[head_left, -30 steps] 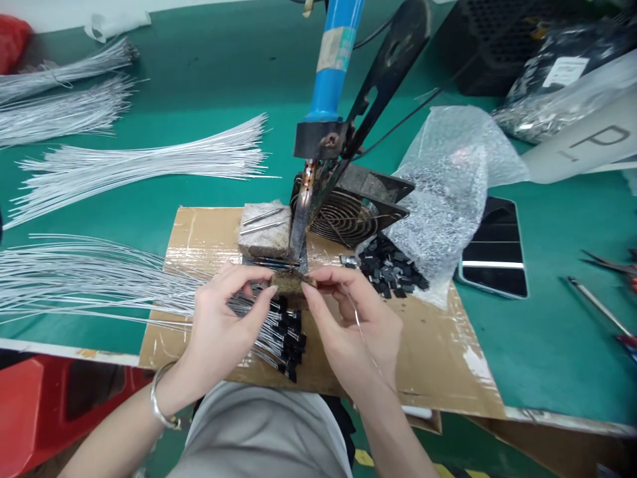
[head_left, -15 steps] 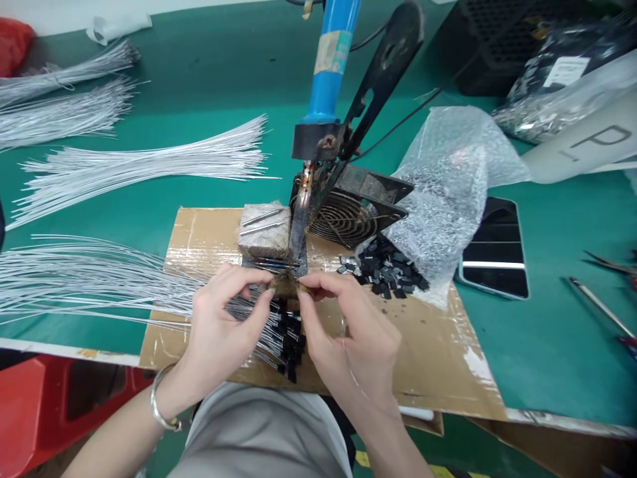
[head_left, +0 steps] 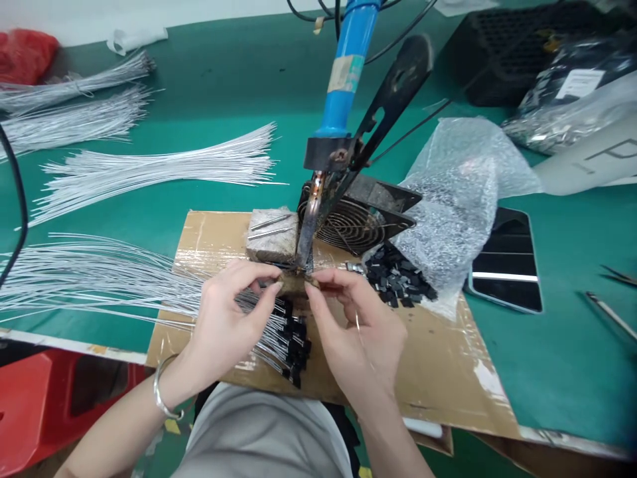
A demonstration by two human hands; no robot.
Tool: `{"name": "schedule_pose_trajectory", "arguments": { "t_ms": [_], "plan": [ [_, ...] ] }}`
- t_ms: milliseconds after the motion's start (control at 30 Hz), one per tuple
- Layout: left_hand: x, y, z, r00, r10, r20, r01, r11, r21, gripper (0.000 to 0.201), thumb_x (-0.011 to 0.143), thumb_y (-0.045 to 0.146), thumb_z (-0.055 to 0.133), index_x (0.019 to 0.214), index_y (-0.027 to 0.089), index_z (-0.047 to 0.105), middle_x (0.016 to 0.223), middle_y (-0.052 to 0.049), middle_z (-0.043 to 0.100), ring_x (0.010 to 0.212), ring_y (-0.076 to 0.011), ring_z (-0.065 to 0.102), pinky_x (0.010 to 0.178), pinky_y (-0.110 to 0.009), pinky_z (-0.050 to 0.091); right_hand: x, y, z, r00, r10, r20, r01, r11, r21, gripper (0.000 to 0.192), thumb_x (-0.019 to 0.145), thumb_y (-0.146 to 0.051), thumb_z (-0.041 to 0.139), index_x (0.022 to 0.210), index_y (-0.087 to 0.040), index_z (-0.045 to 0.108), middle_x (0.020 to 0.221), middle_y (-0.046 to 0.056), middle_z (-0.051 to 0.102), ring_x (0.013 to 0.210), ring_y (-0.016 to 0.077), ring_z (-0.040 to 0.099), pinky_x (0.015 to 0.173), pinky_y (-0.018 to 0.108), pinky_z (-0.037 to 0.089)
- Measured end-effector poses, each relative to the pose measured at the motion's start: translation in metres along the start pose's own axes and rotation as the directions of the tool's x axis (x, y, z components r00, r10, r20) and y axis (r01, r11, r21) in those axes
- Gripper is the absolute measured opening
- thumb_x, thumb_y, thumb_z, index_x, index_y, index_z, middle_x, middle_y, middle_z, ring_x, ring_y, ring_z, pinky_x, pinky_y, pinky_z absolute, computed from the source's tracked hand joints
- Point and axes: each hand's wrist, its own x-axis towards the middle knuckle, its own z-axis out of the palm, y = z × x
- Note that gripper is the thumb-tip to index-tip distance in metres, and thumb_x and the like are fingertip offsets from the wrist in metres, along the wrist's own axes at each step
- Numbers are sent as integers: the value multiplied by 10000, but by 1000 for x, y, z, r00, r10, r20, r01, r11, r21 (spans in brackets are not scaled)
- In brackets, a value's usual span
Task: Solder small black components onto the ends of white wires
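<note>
Left hand (head_left: 226, 318) pinching a thin wire (head_left: 259, 302), right hand (head_left: 355, 325) pinching a small part (head_left: 318, 284), both right under the hot iron tip (head_left: 304, 249). Best to keep steady, fingers clear of tip.

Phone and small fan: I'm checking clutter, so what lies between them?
In the head view, a crumpled bubble-wrap bag lies between the phone and the fan, with a pile of small black parts at its mouth.

Bare forearms, a thin silver bangle (head_left: 162, 398) on the left wrist, grey trousers (head_left: 263, 435).
</note>
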Motion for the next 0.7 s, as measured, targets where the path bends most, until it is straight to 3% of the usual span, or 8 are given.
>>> {"name": "schedule_pose_trajectory", "arguments": {
  "t_ms": [133,267,367,500,600,633,700],
  "plan": [
    [-4,2,-1,998,63,-1,-63,998,-10,138,893,69,694,959,170,762,787,-3,730,702,-137,610,705,-279,505,-7,-6,-6,991,-134,14,135,986,-94,154,949,-116,672,1044,-228,717,969,-1,765,854,135,722,843,247,588],
    [-7,-2,2,999,39,11,-39,999,7,140,892,77,690,954,181,760,769,6,715,694,-142,610,685,-282,501,-8,-8,-8,988,-153,30,156,975,-155,129,943,-112,669,1014,-211,713,928,-2,767,815,121,721,817,222,589],
    [-7,-5,5,999,25,24,-26,999,38,125,891,95,697,956,177,764,772,0,725,692,-149,625,678,-290,508,-5,-2,-5,997,-75,21,78,986,-146,101,931,-144,676,982,-219,724,895,-8,768,759,121,718,766,227,591],
    [2,-11,-5,998,47,30,-52,980,192,99,925,149,693,994,170,761,827,-20,764,711,-169,670,702,-317,533,5,13,1,991,128,32,-125,989,-81,83,912,-254,720,986,-228,748,911,9,786,743,154,739,726,269,605],
    [25,-30,-27,992,124,34,-123,845,520,107,970,185,636,988,175,741,876,-46,774,786,-209,699,741,-345,551,12,18,2,988,139,64,-128,980,-154,196,904,-358,746,1006,-193,772,894,51,791,733,198,739,737,332,606],
    [36,-40,-36,988,141,60,-145,737,660,136,992,197,596,987,178,730,899,-59,772,832,-226,708,765,-356,557,12,18,-1,994,93,59,-78,975,-210,243,932,-395,716,1015,-176,778,912,74,794,765,216,740,772,357,600],
    [64,-67,-56,991,131,40,-116,649,752,183,999,168,542,1012,155,725,950,-120,764,929,-295,702,831,-424,550,12,17,-9,999,-39,31,47,947,-318,364,1034,-428,561,1040,-142,786,980,122,793,872,246,731,863,399,568]
  ]
}}
